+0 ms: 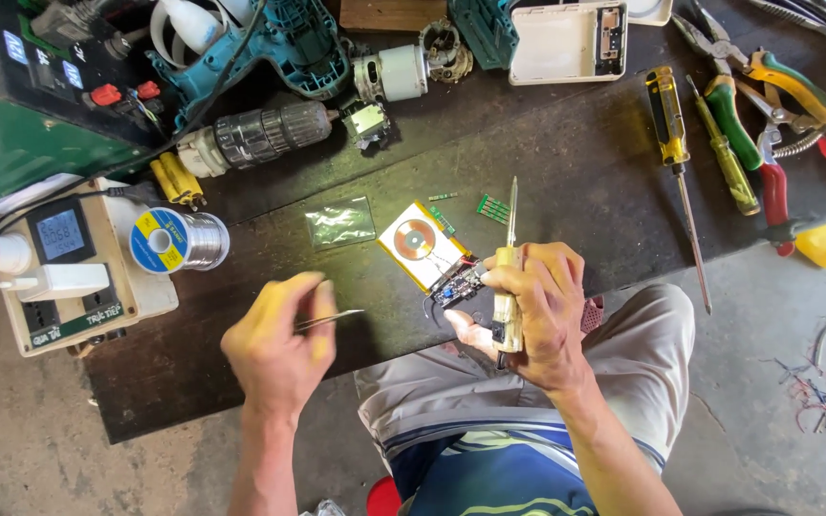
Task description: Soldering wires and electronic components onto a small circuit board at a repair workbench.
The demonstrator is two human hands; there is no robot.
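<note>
Counter: dark, scuffed counter [566, 162], crowded along its far edge.
Floor: bare concrete floor [786, 315], wire scraps at the right.
Far edge: teal drill [270, 57], solder spool [169, 241], screwdrivers [673, 124], pliers [748, 134].
Left hand [277, 346]: grip narrow, pinching tweezers [329, 320], tips pointing right.
Right hand [537, 315]: grip closed around a soldering iron [507, 277], tip pointing away.
Circuit board [458, 284]: just left of the right hand, touching its fingertips, wired to a yellow coil pad [421, 244] lying on the counter.
Gap: tweezers well apart from the board.
</note>
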